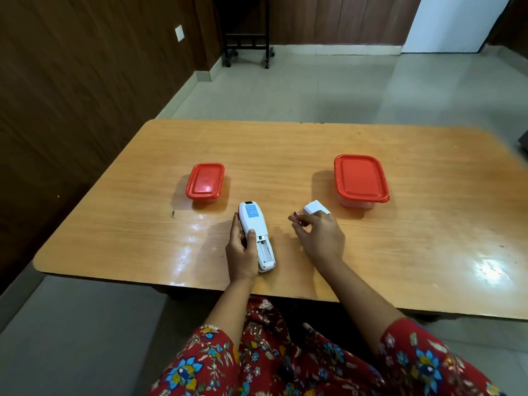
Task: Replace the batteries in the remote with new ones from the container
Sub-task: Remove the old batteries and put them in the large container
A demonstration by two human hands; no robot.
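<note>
White plastic, the remote (255, 224) lies back-up on the wooden table (400, 252), near the edge closest to the person and angled a little, its blue label towards the far end. Its battery compartment (265, 251) is uncovered at the near end; whether any cells sit inside is too small to tell.

The left hand (241, 252) grips the remote from its left side. The thumb is laid across the back just above the open compartment, and the fingers are curled round the left edge, with one fingertip showing beside the label.

To the right of the remote, apart from it, the right hand (320, 235) hovers low over the table with its fingers curled. It holds a small white battery cover (314, 208) at the fingertips, on the side away from the person. How the fingers clasp the cover is mostly hidden behind the hand, and I cannot tell whether the cover touches the table.

Beyond the remote and slightly to its left stands a small container (205, 181) with a red lid on, close to the remote's far tip but not touching it. Further to the remote's right, past the right hand, stands a larger container (360, 178), also shut under a red lid. Both arms come out of red floral sleeves (414, 355).
</note>
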